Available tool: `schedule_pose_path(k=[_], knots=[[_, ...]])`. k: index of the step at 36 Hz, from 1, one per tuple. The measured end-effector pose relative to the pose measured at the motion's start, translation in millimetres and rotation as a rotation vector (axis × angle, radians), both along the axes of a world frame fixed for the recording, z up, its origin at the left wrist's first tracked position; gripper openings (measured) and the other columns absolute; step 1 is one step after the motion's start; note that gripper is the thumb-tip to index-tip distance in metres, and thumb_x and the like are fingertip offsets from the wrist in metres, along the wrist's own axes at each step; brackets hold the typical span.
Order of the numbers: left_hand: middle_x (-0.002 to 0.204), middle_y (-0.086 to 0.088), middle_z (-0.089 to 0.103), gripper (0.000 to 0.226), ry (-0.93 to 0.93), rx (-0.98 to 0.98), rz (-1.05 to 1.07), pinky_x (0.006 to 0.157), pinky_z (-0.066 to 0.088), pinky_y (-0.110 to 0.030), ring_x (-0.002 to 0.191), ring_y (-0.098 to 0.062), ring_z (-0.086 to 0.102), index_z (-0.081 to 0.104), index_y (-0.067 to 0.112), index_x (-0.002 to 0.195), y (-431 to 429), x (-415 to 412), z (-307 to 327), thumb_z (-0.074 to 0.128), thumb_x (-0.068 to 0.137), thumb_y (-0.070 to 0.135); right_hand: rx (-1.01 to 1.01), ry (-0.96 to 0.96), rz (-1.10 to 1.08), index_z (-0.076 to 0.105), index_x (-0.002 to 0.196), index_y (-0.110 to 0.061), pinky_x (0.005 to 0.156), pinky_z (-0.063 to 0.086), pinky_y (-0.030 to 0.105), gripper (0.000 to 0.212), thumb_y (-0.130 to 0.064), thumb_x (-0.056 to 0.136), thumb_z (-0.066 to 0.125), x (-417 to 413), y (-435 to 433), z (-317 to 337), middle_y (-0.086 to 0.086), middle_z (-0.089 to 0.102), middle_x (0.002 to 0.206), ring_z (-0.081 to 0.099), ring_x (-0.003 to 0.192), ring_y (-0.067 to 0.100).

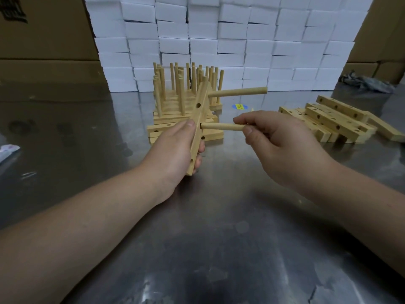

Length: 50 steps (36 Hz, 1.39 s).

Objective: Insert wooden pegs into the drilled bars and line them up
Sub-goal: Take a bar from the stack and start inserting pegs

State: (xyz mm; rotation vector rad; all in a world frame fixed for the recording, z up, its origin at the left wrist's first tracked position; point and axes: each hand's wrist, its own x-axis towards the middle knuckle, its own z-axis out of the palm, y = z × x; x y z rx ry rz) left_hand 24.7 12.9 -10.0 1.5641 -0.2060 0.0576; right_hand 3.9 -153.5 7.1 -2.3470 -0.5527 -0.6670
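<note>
White boxes (219, 40) back our counter (219, 216); pegged bars (173, 106) stand behind the drilled bar (202, 99), loose bars (333, 121) right of it. Our left hand (173, 150) grips it; our right hand (278, 139) pinches a peg (221, 126) at its hole.

Work surface: a metal table (219, 238), dull-polished and scuffed, with smeared marks and soft reflections of overhead light across its near half. A small round blue and yellow sticker (239, 106) lies on it toward the far edge.

Rear: a wall of white boxes (219, 29), stacked in uneven courses with dark gaps between some, filling the middle of the view to the top.

Left: large brown cartons (43, 29), black print at the upper corner. Right: further brown cardboard boxes (383, 29).

Far right, on the table: a crumpled grey item (366, 81), possibly cloth or plastic film. Left edge: a white object (7, 150), partly cut off.
</note>
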Motion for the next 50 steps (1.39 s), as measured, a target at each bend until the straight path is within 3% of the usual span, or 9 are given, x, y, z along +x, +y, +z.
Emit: schedule_pose_path(k=[8,18,22,33,37,40,43,45,50], knots=[[0.060,-0.001,0.049,0.034,-0.023,0.043,0.008,0.043,0.034,-0.020,0.043,-0.012,0.041,0.050,0.017,0.075,-0.7,-0.4,-1.8,0.029,0.102,0.023,-0.081,-0.089,0.013,0.065,0.113,-0.013,0.067,0.029,-0.005,0.026,-0.013,0.092,0.050,-3.3,1.9,1.7,-0.032,0.039,0.073,0.040,0.071,-0.027],[0.059,0.002,0.050,0.033,-0.034,0.099,0.003,0.045,0.035,-0.024,0.044,-0.011,0.042,0.054,0.021,0.080,-1.0,-2.9,-0.4,0.029,0.101,0.024,-0.133,-0.027,-0.031,0.067,0.110,-0.020,0.056,0.030,0.000,0.028,-0.017,0.090,0.048,-1.9,1.4,2.6,-0.025,0.041,0.058,0.043,0.060,-0.020],[0.059,0.001,0.049,0.033,-0.062,0.134,0.000,0.047,0.036,-0.025,0.044,-0.011,0.042,0.056,0.023,0.083,-3.1,-5.9,1.0,0.029,0.101,0.024,-0.195,-0.049,-0.005,0.066,0.099,-0.021,0.054,0.031,0.009,0.016,-0.024,0.089,0.054,-2.4,2.7,2.8,-0.019,0.044,0.059,0.046,0.062,-0.005],[0.057,0.006,0.047,0.031,-0.086,0.206,0.016,0.055,0.037,-0.030,0.048,-0.012,0.041,0.058,0.015,0.094,-3.6,-9.7,4.8,0.029,0.101,0.026,-0.300,-0.199,-0.025,0.068,0.096,-0.011,0.052,0.037,0.025,0.021,-0.024,0.090,0.052,0.3,4.8,-0.7,0.004,0.060,0.066,0.052,0.060,0.022],[0.059,0.005,0.045,0.031,-0.139,0.191,0.024,0.055,0.035,-0.030,0.053,-0.014,0.039,0.057,0.028,0.089,-5.8,-12.5,4.8,0.029,0.101,0.025,-0.123,-0.092,-0.003,0.069,0.098,-0.017,0.050,0.035,0.025,0.019,-0.025,0.092,0.053,1.7,3.7,-4.8,-0.007,0.051,0.056,0.046,0.053,0.008],[0.060,0.005,0.044,0.030,-0.192,0.210,0.021,0.056,0.035,-0.031,0.058,-0.016,0.038,0.056,0.030,0.086,-7.1,-13.0,4.3,0.029,0.101,0.024,0.011,0.055,0.032,0.068,0.088,-0.026,0.057,0.041,0.033,0.018,-0.029,0.091,0.051,2.2,3.5,-6.7,0.005,0.056,0.059,0.050,0.057,0.017],[0.062,0.006,0.044,0.029,-0.243,0.267,0.022,0.058,0.037,-0.030,0.058,-0.012,0.040,0.054,0.032,0.087,-6.2,-11.1,2.7,0.029,0.101,0.026,0.200,0.162,0.069,0.060,0.073,-0.039,0.047,0.038,0.023,0.022,-0.029,0.091,0.051,1.5,4.0,-6.0,0.008,0.051,0.058,0.045,0.050,0.012],[0.064,0.006,0.044,0.029,-0.274,0.289,0.013,0.057,0.038,-0.028,0.057,-0.010,0.040,0.053,0.037,0.088,-5.3,-10.4,1.6,0.029,0.101,0.026,0.285,0.225,0.066,0.061,0.069,-0.037,0.042,0.032,0.020,0.025,-0.030,0.091,0.052,0.9,4.5,-5.4,0.000,0.042,0.051,0.037,0.044,0.006],[0.065,0.007,0.044,0.028,-0.327,0.336,-0.002,0.055,0.039,-0.021,0.055,-0.005,0.040,0.051,0.042,0.092,-2.6,-7.7,-0.3,0.029,0.101,0.027,0.477,0.386,0.076,0.069,0.070,-0.023,0.052,0.030,0.031,0.027,-0.032,0.091,0.053,1.9,5.2,-6.3,0.003,0.032,0.050,0.030,0.048,0.016]])
